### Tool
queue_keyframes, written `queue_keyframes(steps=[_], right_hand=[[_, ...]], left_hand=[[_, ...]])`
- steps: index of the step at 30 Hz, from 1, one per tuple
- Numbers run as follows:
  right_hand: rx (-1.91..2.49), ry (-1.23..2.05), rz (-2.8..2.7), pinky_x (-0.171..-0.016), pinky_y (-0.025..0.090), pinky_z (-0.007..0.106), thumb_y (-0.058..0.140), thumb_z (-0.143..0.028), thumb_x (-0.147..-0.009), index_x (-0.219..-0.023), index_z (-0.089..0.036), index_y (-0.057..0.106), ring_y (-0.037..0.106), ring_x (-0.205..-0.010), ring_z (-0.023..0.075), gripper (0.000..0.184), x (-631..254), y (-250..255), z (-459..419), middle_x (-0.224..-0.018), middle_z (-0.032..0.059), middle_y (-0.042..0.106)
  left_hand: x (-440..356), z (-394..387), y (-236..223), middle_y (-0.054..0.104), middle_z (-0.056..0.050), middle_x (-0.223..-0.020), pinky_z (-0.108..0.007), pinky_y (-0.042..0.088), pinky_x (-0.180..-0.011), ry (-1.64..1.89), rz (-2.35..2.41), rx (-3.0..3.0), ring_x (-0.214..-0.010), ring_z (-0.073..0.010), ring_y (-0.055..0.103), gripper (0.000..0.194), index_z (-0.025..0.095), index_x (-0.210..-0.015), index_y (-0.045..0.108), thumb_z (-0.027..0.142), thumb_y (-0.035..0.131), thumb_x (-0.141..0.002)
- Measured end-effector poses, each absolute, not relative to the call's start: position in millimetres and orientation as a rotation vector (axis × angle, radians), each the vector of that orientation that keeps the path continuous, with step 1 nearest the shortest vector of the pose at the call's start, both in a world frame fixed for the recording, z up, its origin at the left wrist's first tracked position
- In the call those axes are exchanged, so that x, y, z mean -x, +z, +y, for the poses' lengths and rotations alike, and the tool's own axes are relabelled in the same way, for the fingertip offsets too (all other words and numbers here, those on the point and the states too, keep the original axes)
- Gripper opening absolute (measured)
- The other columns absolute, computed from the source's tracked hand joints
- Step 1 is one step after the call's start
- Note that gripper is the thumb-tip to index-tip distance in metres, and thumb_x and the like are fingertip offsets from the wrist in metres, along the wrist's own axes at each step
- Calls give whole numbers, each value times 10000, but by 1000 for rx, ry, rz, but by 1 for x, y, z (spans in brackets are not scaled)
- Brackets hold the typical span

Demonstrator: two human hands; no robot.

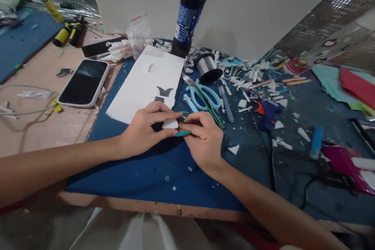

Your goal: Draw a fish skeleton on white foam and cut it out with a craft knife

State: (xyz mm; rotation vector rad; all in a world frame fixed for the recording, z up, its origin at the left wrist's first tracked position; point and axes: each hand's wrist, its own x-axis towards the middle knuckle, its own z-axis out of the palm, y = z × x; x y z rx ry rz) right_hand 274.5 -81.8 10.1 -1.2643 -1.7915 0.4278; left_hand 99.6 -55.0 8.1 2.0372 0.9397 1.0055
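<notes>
My left hand (146, 127) pinches a small white piece (170, 124) of what looks like foam or card between thumb and fingers, over the front of the blue mat. My right hand (206, 136) meets it at the piece's right end, fingers curled together; what they grip is mostly hidden. Long teal nails show on the left hand. Just beyond the hands lies a white sheet (134, 86) with dark cut-out shapes (164, 91) on it. Light-blue-handled scissors (215, 101) and a green pencil-like stick (209, 107) rest behind my right hand.
A cola bottle (187, 23) stands behind the sheet, beside a wire spool (205, 66). White scraps (252, 76) litter the back. At right lies a blue glue gun (268, 115) with its cord; at left, a phone (84, 83) and yellow-black pliers (68, 33).
</notes>
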Motion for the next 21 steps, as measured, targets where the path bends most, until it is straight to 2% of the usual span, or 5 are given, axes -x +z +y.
queue_keyframes(steps=[3, 8, 13, 15, 21], right_hand=[[1241, 387, -1835, -664, 488, 324, 561, -149, -812, -779, -289, 743, 570, -749, 169, 233, -274, 8, -82, -757, 19, 667], [1224, 358, -1882, -631, 476, 315, 513, -74, -788, -751, -261, 744, 561, -675, 163, 299, -273, 5, -80, -629, 9, 639], [1232, 342, -1888, -726, 503, 337, 528, -118, -800, -795, -267, 734, 607, -798, 176, 254, -273, 4, -78, -843, 7, 715], [1228, 322, -1893, -722, 509, 335, 529, -122, -800, -801, -265, 726, 612, -813, 181, 243, -273, 4, -78, -820, 8, 716], [1285, 387, -1930, -607, 482, 256, 527, -206, -848, -790, -201, 675, 602, -620, 123, 158, -273, 16, -83, -689, 23, 668]], left_hand=[[-99, -57, 7, 579, -59, -900, -294, 505, -728, 978, 1008, -2093, -850, -168, 561, 352, 228, -1150, 617, 309, 645, -808], [-99, -58, 6, 582, -69, -933, -292, 495, -773, 986, 958, -2110, -885, -170, 564, 351, 188, -1144, 620, 286, 645, -808], [-99, -56, 8, 555, -43, -879, -259, 494, -714, 1067, 960, -2015, -780, -133, 541, 329, 214, -1135, 623, 301, 633, -819], [-98, -55, 8, 555, -45, -887, -253, 495, -708, 1090, 948, -1981, -781, -131, 535, 323, 220, -1118, 632, 310, 646, -808], [-96, -50, 8, 556, -68, -995, -264, 500, -737, 1128, 901, -1732, -881, -150, 555, 267, 240, -1094, 645, 360, 546, -877]])
